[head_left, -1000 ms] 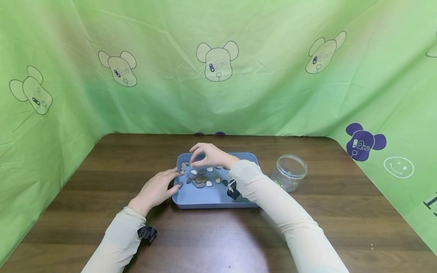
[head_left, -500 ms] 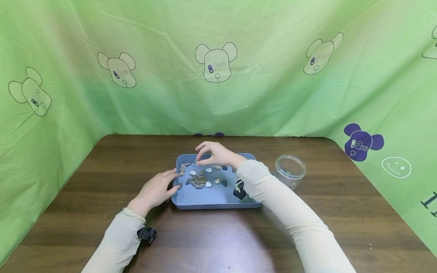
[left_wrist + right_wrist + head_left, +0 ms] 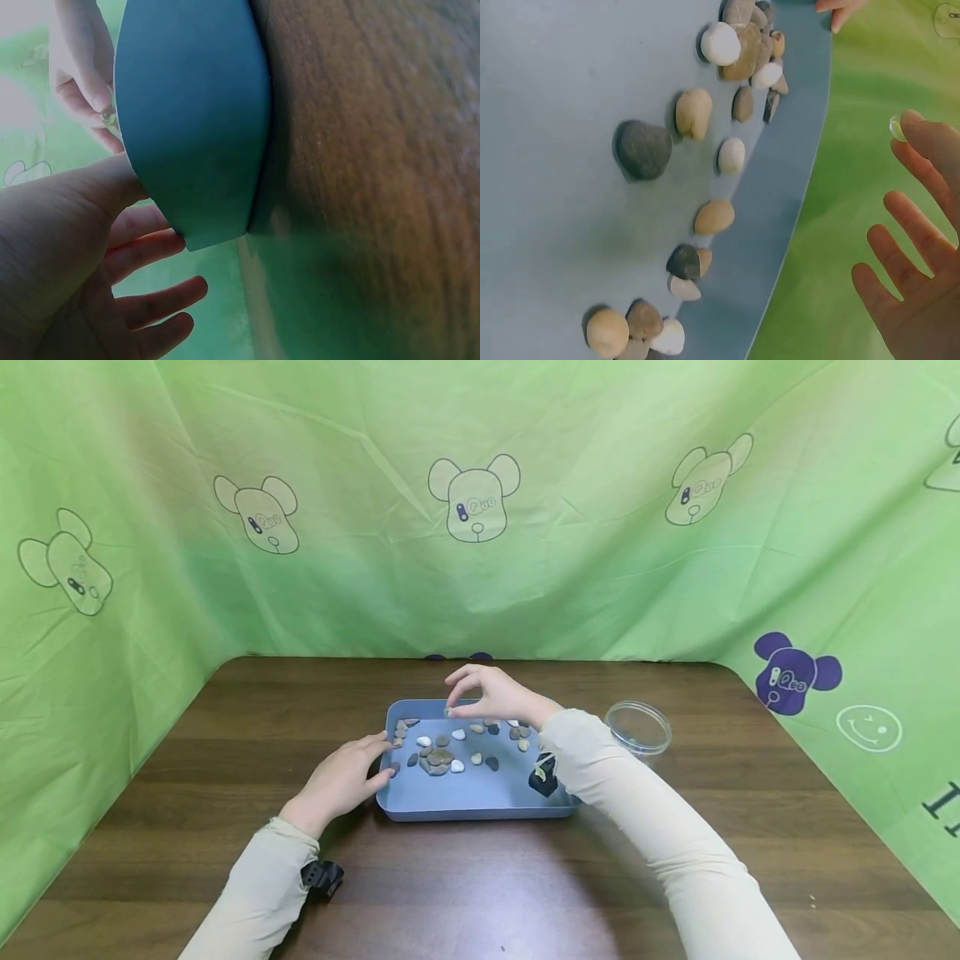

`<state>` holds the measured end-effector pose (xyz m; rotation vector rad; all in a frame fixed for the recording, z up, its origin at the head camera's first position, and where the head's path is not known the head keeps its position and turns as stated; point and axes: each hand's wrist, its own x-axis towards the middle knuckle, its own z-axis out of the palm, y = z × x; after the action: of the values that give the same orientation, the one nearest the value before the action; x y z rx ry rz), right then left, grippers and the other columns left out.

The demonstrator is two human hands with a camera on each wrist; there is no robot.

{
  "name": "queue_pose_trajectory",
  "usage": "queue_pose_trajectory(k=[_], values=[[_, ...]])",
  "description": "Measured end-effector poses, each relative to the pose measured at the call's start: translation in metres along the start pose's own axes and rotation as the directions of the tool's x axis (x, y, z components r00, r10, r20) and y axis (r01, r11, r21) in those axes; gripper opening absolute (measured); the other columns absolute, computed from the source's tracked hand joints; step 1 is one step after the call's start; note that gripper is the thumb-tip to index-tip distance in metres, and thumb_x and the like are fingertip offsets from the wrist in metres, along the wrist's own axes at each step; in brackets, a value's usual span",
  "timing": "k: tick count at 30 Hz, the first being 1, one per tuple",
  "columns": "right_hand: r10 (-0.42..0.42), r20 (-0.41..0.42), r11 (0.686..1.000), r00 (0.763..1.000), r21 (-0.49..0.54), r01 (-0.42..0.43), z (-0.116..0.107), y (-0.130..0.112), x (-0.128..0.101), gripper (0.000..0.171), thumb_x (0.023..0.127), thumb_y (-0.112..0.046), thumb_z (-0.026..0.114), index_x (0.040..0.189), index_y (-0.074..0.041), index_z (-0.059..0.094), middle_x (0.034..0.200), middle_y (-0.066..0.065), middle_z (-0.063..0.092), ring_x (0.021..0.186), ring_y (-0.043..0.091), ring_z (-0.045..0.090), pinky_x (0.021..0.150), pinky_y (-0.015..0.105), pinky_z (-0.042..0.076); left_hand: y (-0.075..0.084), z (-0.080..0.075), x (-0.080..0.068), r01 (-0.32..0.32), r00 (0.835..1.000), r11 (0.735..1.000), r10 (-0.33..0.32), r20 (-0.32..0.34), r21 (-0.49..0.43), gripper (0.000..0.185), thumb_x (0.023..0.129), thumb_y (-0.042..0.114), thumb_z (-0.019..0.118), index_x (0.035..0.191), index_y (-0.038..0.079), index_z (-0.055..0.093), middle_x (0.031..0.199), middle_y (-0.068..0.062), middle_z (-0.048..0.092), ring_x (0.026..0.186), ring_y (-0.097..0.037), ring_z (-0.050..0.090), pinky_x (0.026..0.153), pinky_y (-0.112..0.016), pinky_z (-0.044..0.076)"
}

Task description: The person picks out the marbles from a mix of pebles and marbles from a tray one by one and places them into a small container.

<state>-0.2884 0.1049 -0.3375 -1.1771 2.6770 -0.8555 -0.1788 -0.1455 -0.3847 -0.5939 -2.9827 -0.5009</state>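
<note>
My right hand [image 3: 498,695] pinches a small clear glass marble [image 3: 896,127] between thumb and index finger, above the far rim of a blue tray [image 3: 465,793]. The other fingers of that hand spread apart in the right wrist view. My left hand [image 3: 341,778] rests at the tray's left rim, fingers loosely extended, its thumb reaching over the edge beside a dark pebble [image 3: 395,767]. Several grey, white and tan pebbles lie in the tray, some clustered round a larger brown stone [image 3: 438,757]. In the right wrist view a dark grey pebble [image 3: 645,150] lies apart from the far row.
A clear round jar [image 3: 667,731] stands right of the tray, its lower part mostly hidden behind the right sleeve. The wooden table [image 3: 450,885] extends around the tray. A green printed cloth [image 3: 480,593] hangs behind and at both sides.
My right hand has moved right and slightly up from the tray's far left corner, with the marble still pinched. The right sleeve now covers more of the jar. My left hand stays in place.
</note>
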Motion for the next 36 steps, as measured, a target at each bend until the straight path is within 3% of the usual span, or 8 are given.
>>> queue_pose_trajectory(k=[10,26,36], values=[[0.045,-0.006,0.999,0.999,0.028,-0.045,-0.011,0.0,-0.011,0.013,0.082,-0.025,0.07,0.091,-0.017,0.073,0.132,0.007,0.054,0.127,0.028,0.046,0.107,0.048,0.036,-0.002,0.001,-0.001,-0.016,1.0,1.0,0.017,-0.019,0.004,0.042,0.089,0.026,0.059,0.125,0.003,0.058,0.139,-0.016,0.05,0.123,-0.037,0.051,0.102,-0.049,0.042],[0.049,-0.038,0.999,0.998,-0.005,-0.049,-0.023,0.003,-0.031,0.012,0.082,-0.023,0.07,0.092,-0.016,0.073,0.131,0.009,0.055,0.126,0.03,0.047,0.106,0.049,0.037,0.0,-0.001,0.0,0.0,1.0,1.0,0.0,0.0,0.01,0.043,0.09,0.026,0.058,0.126,0.002,0.057,0.14,-0.016,0.049,0.125,-0.036,0.05,0.103,-0.048,0.042],[0.03,-0.091,0.999,0.995,-0.024,-0.032,-0.029,0.005,-0.045,0.011,0.08,-0.021,0.072,0.089,-0.015,0.073,0.128,0.011,0.058,0.123,0.032,0.05,0.104,0.05,0.038,0.0,0.001,-0.001,-0.023,1.0,1.0,0.023,-0.015,0.01,0.042,0.089,0.025,0.06,0.124,0.002,0.058,0.139,-0.017,0.05,0.123,-0.037,0.051,0.101,-0.048,0.043]])
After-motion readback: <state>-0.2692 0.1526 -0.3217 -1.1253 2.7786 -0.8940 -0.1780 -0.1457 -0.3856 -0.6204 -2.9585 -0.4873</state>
